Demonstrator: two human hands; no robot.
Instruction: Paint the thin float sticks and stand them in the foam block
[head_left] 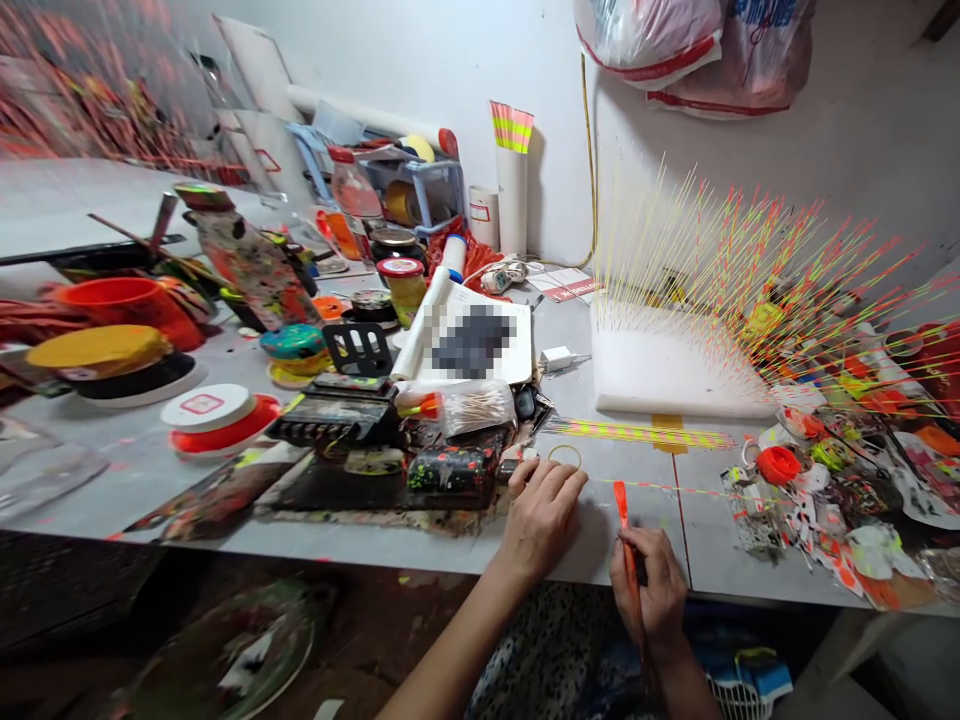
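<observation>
My right hand grips a paintbrush with an orange-red tip, bristles pointing up at the table's front edge. My left hand rests knuckles-up on the table with fingers curled together, pinching the end of a thin painted stick that lies across the table to the right. A rubber band lies just beyond the left fingers. A row of yellow and pink striped sticks lies flat further back.
A white foam block stuck with several fluorescent sticks stands at right. Paint lids, jars and an orange cup crowd the right edge. A black paint-spattered tray, tape rolls, bowls and bottles fill the left and back.
</observation>
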